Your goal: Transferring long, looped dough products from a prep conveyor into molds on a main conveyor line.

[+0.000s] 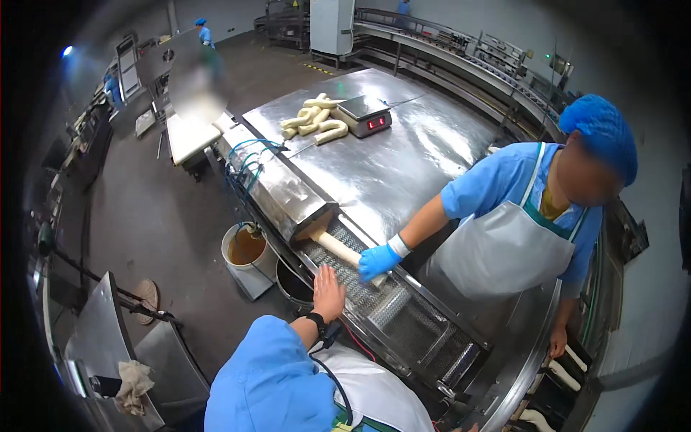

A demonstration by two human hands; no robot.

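Left hand (328, 291) lies open and flat on the mesh conveyor (374, 299) rim; co-worker's gloved hand (378, 261) seemingly grips the dough log (337, 247); right hand unseen.

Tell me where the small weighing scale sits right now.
In the head view, the scale sits at the far end of the steel table, upper centre, right beside the pile of pale dough pieces on its left.

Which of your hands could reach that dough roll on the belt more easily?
Probably the left. The left hand lies open on the mesh belt edge, near the dough roll that a co-worker's gloved hand grips. The right hand is out of view.
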